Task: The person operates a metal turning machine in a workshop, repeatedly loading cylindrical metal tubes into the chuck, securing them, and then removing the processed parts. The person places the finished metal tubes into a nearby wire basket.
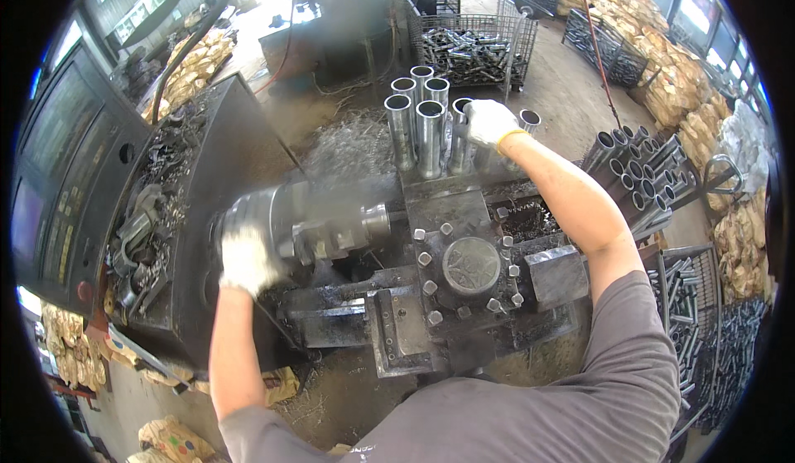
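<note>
My left hand [248, 260], in a white knit glove, is at the side of the lathe chuck [269, 219], apparently against it. Its fingers are smeared, so their grip is hidden. A short steel tube end [375, 221] sticks out to the right of the blurred chuck area. At the far side of the machine, my gloved right hand [490, 123] closes over the top of a steel tube [484, 161] in a standing group. Other upright tubes [430, 144] stand to its left, and one more tube [528, 121] rises to its right.
The square tool post [470, 266] with several bolts sits centrally before me. Metal chips and scrap [153, 223] lie on the headstock at left. Stacked tubes [638, 169] are at right, near bins of parts [683, 306]. A wire basket [476, 49] stands beyond.
</note>
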Motion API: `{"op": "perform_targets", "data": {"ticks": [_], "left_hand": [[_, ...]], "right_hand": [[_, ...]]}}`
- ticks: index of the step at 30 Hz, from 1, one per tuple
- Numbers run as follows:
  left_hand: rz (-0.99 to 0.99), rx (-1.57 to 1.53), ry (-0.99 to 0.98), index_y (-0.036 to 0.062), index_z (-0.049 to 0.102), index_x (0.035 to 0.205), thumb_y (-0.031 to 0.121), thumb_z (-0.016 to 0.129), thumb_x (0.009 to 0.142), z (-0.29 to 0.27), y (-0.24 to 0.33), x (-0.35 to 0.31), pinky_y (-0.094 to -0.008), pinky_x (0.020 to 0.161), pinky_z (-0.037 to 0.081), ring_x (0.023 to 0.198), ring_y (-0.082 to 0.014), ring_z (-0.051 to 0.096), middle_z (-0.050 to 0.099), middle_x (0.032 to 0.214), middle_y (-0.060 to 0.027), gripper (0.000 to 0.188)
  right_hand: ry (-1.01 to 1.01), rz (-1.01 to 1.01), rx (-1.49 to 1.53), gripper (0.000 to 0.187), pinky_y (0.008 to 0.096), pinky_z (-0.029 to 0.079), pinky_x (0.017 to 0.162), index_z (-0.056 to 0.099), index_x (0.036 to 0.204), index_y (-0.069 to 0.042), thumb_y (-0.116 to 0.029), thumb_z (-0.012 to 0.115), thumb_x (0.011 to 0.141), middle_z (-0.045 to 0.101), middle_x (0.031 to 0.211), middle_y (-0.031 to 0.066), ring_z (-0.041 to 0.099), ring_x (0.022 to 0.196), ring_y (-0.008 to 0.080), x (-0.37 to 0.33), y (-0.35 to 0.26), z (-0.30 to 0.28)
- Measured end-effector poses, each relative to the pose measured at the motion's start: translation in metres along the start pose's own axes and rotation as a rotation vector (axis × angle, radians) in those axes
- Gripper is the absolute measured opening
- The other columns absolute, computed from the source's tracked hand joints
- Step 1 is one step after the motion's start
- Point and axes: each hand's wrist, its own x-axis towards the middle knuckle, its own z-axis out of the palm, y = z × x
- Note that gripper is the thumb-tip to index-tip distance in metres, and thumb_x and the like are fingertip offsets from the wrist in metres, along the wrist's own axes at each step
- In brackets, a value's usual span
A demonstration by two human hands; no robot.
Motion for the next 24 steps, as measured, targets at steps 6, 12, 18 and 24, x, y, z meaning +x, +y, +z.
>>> {"op": "perform_targets", "data": {"ticks": [6,12,18,24], "left_hand": [[-0.126,-0.387,-0.302,0.0091,0.042,0.164,0.027,0.092,0.072,-0.057,0.036,0.042,-0.0461,0.116,0.052,0.136,-0.0416,0.063,0.063,0.151,-0.0234,0.107],[-0.214,-0.624,0.329,0.0017,0.069,0.125,0.017,0.090,0.082,-0.007,0.107,-0.002,-0.0366,0.092,0.061,0.102,-0.0239,0.077,0.079,0.112,-0.0127,0.051],[-0.558,-0.901,0.560,0.0012,0.070,0.115,0.009,0.085,0.086,0.100,0.051,-0.070,-0.0334,0.085,0.060,0.093,-0.0178,0.075,0.078,0.104,-0.0061,0.033],[-0.590,-1.171,0.302,0.0046,0.070,0.113,0.016,0.087,0.084,0.064,0.145,-0.117,-0.0346,0.084,0.062,0.094,-0.0180,0.076,0.079,0.101,-0.0080,0.036]], "right_hand": [[0.045,-0.366,0.018,0.029,0.0468,0.062,0.079,0.080,0.098,-0.009,-0.036,0.074,0.091,0.077,0.085,0.0205,0.078,0.083,0.0375,-0.098,-0.093,-0.103],[0.123,-1.010,0.822,0.039,0.0412,0.062,0.069,0.073,0.127,-0.009,-0.027,0.076,0.093,0.078,0.085,0.0142,0.078,0.074,0.0329,-0.105,-0.157,-0.111],[-0.575,-0.693,0.128,0.069,0.0441,0.061,0.082,0.075,0.127,-0.003,-0.042,0.086,0.072,0.079,0.103,0.0234,0.078,0.091,0.0365,-0.026,-0.167,0.011],[-1.154,-0.600,0.485,0.049,0.0380,0.062,0.067,0.080,0.115,-0.005,-0.032,0.092,0.077,0.079,0.091,0.0133,0.077,0.080,0.0227,0.022,-0.146,0.125]]}}
